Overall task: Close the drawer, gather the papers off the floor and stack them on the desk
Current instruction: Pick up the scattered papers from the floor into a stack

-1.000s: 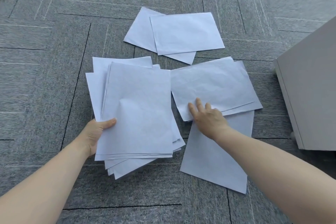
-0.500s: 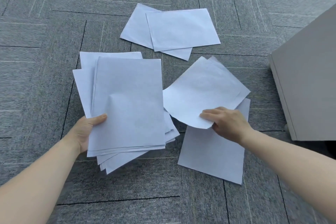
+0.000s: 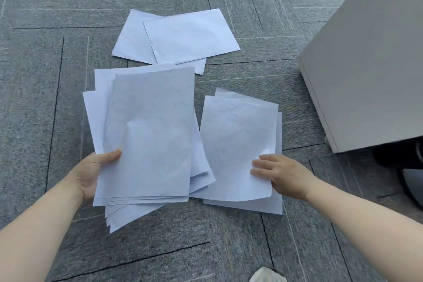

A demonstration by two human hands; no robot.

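The left hand (image 3: pixel 91 171) grips a fanned stack of white paper sheets (image 3: pixel 146 139) at its lower left edge, thumb curled over the top sheet and the other fingers hidden underneath. The stack is uneven, with corners of the lower sheets poking out at the bottom and the left.

Just to the right of it, the right hand (image 3: pixel 283 175) holds a pair of white paper sheets (image 3: pixel 238 144) by their right edge; its fingers (image 3: pixel 259 160) lie close together on the top sheet, and the thumb is hidden, so whether it pinches from below cannot be told. The lower edge of this pair curls a little. Beneath it a single white paper sheet (image 3: pixel 261 207) lies flat on the grey patterned carpet floor (image 3: pixel 45 75).

Farther off, two overlapping white paper sheets (image 3: pixel 178 36) rest flat on the carpet, close to the top edge of the held stack.

A pale grey cabinet (image 3: pixel 370 64) stands on the floor at the right; only a plain side of it shows. A light-coloured shoe tip (image 3: pixel 267 275) shows at the bottom edge.
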